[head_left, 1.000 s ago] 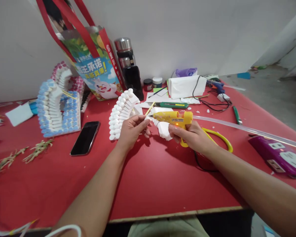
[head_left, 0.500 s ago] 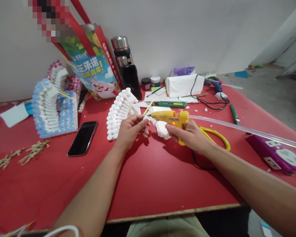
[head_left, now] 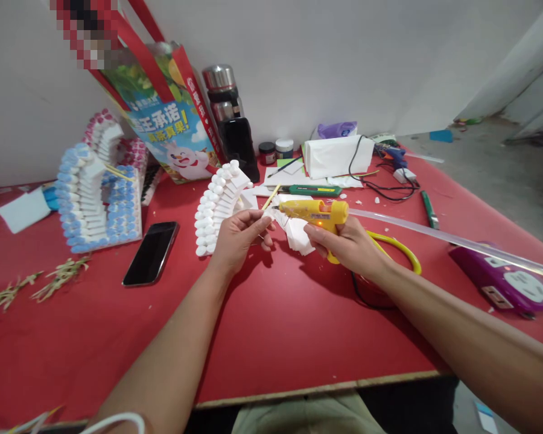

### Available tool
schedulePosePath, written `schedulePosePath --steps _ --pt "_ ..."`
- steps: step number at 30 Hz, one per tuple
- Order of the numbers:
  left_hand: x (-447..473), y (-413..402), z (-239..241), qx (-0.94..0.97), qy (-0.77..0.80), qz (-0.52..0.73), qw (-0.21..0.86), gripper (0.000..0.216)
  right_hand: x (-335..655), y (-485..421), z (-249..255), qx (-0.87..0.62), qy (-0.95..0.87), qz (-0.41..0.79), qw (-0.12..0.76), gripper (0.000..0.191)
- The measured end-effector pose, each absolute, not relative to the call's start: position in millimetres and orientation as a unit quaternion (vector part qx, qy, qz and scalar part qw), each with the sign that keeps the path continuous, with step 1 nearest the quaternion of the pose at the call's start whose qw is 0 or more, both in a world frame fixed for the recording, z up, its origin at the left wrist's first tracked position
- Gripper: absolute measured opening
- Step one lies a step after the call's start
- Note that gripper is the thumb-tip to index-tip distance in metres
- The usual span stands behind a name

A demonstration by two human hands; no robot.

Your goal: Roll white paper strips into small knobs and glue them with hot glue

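Observation:
My right hand point(head_left: 350, 246) grips a yellow hot glue gun point(head_left: 314, 212) with its orange lamp lit and a long clear glue stick point(head_left: 434, 236) trailing to the right. The nozzle points left at a thin yellow stick point(head_left: 269, 199) pinched in the fingers of my left hand point(head_left: 238, 236). Just behind my left hand stands a white foam piece with rounded tips point(head_left: 219, 200). White foam scraps point(head_left: 298, 236) lie under the gun.
On the red table point(head_left: 271, 325) lie a black phone point(head_left: 151, 252), a blue-tipped foam model point(head_left: 95, 202), a printed bag point(head_left: 163, 129), a steel flask point(head_left: 224, 96), a white box point(head_left: 338, 155), a green cutter point(head_left: 314, 190), a purple power strip point(head_left: 516, 286) and yellow scissors point(head_left: 400, 253).
Both hands have stayed together with the gun nozzle at the stick; the view has shifted slightly, and the hands sit a little higher and further left.

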State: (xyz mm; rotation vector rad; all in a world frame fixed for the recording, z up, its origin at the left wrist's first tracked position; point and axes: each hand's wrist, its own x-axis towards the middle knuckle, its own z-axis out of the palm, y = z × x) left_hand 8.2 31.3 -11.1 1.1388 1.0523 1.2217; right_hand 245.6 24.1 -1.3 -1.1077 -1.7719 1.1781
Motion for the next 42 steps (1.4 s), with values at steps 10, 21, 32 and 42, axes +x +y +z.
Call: schedulePosePath --steps 10,21,32,42 --pt "7.9 31.9 -11.9 0.494 0.440 0.508 0.551 0.025 242.9 22.7 2.8 -0.409 -0.701 0.469 0.349 0.043" --pt "8.2 30.6 -10.7 0.490 0.444 0.504 0.556 0.026 244.3 24.5 2.1 -0.441 -0.692 0.454 0.347 0.046" --pt "6.7 32.3 -12.7 0.475 0.439 0.520 0.558 0.024 244.6 23.8 4.1 -0.420 -0.701 0.448 0.362 0.044" --pt "8.4 31.0 -11.3 0.486 0.438 0.502 0.565 0.026 244.5 25.8 2.8 -0.424 -0.699 0.448 0.362 0.042"
